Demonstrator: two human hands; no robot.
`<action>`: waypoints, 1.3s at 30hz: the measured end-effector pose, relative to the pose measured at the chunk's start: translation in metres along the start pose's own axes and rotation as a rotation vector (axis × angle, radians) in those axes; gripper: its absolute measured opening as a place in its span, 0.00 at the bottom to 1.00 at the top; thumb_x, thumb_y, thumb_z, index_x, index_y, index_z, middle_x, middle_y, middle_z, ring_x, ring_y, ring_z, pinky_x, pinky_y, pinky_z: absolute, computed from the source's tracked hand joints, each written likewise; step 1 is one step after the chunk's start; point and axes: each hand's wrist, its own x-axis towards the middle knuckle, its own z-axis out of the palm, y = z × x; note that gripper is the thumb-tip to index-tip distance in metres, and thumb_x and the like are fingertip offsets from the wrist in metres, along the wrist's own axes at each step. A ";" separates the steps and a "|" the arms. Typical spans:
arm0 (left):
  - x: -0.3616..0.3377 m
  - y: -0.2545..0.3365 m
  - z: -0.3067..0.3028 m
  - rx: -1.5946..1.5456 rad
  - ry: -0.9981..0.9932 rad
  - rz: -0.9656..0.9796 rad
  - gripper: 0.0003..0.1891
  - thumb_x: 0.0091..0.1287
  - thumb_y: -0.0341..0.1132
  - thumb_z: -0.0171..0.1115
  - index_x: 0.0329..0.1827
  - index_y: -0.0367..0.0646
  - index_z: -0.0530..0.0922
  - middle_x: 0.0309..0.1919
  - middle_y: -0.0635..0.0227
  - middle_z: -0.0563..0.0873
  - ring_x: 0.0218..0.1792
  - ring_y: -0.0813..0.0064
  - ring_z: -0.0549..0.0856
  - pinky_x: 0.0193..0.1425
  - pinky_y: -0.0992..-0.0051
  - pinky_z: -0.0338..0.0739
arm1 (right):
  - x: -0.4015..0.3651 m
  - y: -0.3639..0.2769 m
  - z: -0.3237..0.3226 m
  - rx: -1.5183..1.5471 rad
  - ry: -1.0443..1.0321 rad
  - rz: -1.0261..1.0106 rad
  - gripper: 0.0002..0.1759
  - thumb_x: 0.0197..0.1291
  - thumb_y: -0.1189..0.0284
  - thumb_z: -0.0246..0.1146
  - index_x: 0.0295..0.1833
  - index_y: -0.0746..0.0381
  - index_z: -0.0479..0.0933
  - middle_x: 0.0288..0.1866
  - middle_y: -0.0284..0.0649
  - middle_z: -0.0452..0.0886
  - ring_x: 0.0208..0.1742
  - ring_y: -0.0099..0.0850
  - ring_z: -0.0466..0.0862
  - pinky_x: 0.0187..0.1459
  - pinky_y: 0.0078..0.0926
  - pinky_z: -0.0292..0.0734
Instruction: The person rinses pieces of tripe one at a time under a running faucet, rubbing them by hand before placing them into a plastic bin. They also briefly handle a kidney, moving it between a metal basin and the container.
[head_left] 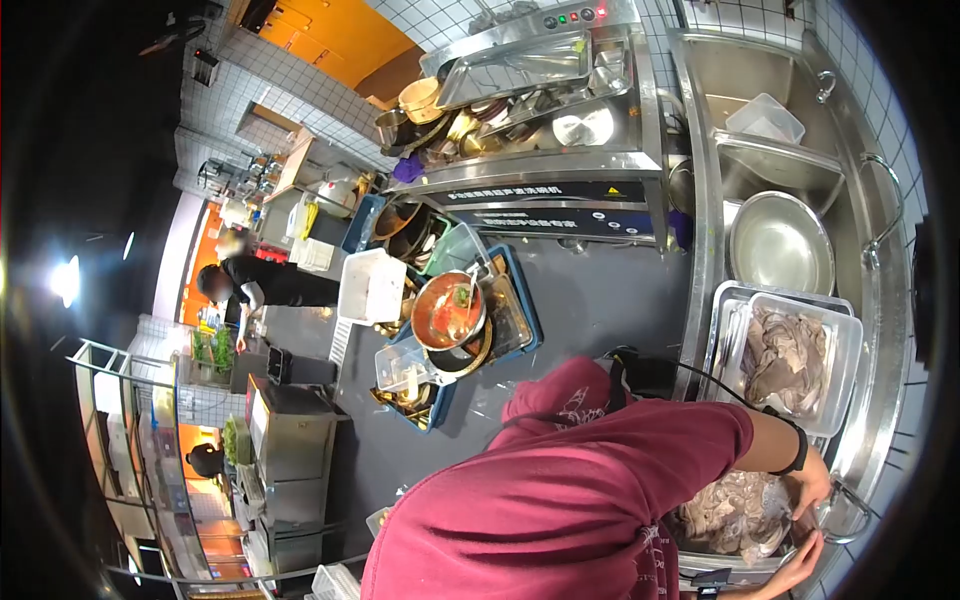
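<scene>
My left hand (812,482), below a black wristband, reaches over a heap of wet, greyish-brown folded pieces (735,515) that look like meat or tripe. They lie in a metal tray at the sink's near end. From the lower edge comes my right hand (797,568), a dark watch on its wrist. Both hands' fingers bend towards each other at the heap's far edge, around a dark reddish bit too small to name. Beside the heap, a clear plastic tub (845,360) holds more such pieces.
A steel sink (700,290) runs along the tiled wall, with a round metal basin (782,245) in it. A dish-washing machine (560,190) stands loaded with dishes. Bins and a red-stained bowl (435,310) sit on the floor. A person in black (275,282) works farther off.
</scene>
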 end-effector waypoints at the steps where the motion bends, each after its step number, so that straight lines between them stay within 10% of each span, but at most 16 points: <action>1: 0.001 -0.006 -0.004 -0.076 -0.200 -0.007 0.34 0.48 0.61 0.69 0.52 0.47 0.82 0.47 0.65 0.85 0.46 0.63 0.81 0.52 0.63 0.73 | 0.000 -0.003 -0.004 0.002 0.027 0.001 0.20 0.69 0.64 0.53 0.56 0.69 0.75 0.49 0.44 0.80 0.48 0.33 0.78 0.54 0.27 0.71; 9: 0.004 -0.063 0.006 -0.089 -0.066 -0.089 0.18 0.50 0.50 0.69 0.34 0.45 0.84 0.26 0.70 0.84 0.30 0.71 0.78 0.37 0.65 0.72 | -0.010 -0.002 -0.021 0.079 0.172 0.087 0.20 0.68 0.64 0.54 0.57 0.69 0.74 0.51 0.44 0.80 0.50 0.33 0.78 0.54 0.27 0.70; 17: 0.016 -0.042 0.007 -0.250 0.411 -0.140 0.16 0.44 0.45 0.63 0.36 0.53 0.85 0.33 0.62 0.87 0.37 0.58 0.84 0.41 0.60 0.77 | -0.003 0.030 0.020 0.280 0.122 0.201 0.21 0.67 0.65 0.55 0.58 0.69 0.73 0.52 0.44 0.79 0.51 0.33 0.77 0.55 0.28 0.70; 24: -0.001 -0.050 0.001 -0.181 0.202 -0.230 0.19 0.41 0.51 0.70 0.33 0.48 0.85 0.33 0.61 0.87 0.37 0.59 0.84 0.42 0.60 0.77 | 0.005 0.038 0.051 0.380 0.021 0.229 0.21 0.67 0.65 0.56 0.59 0.69 0.73 0.53 0.44 0.79 0.53 0.33 0.77 0.56 0.28 0.70; 39: -0.051 -0.041 -0.004 -0.039 0.437 -0.251 0.11 0.46 0.40 0.63 0.25 0.41 0.84 0.28 0.55 0.85 0.34 0.55 0.85 0.40 0.59 0.77 | 0.004 0.048 0.032 0.315 0.106 0.249 0.23 0.65 0.66 0.58 0.61 0.69 0.72 0.56 0.43 0.78 0.55 0.33 0.75 0.58 0.29 0.69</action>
